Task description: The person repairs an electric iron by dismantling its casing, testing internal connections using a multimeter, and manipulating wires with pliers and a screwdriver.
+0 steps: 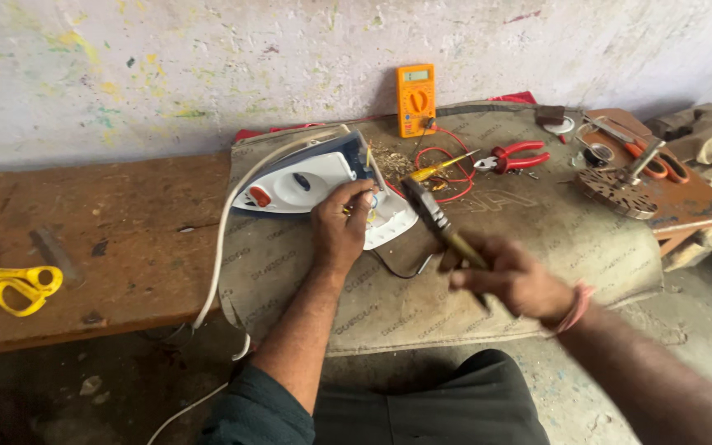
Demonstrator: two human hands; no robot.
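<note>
Head view: wiring work on an opened electric iron.

The left hand [341,229] pinched thin wires [370,200] at the rear of the white and blue iron [298,183], which lay on a grey cloth [537,239] over the wooden bench [109,239]. The right hand [511,278] had its fingers curled tight round the handles of dark pliers [428,214], tips aimed at the wires. The step appeared to be preparing or joining the cord ends; the next move would likely call for steady pliers placement on one wire without nicking the others. An orange multimeter [415,99] leaned on the wall, red-handled pliers [517,156] lay near it, and yellow scissors [22,287] sat far left.
</note>
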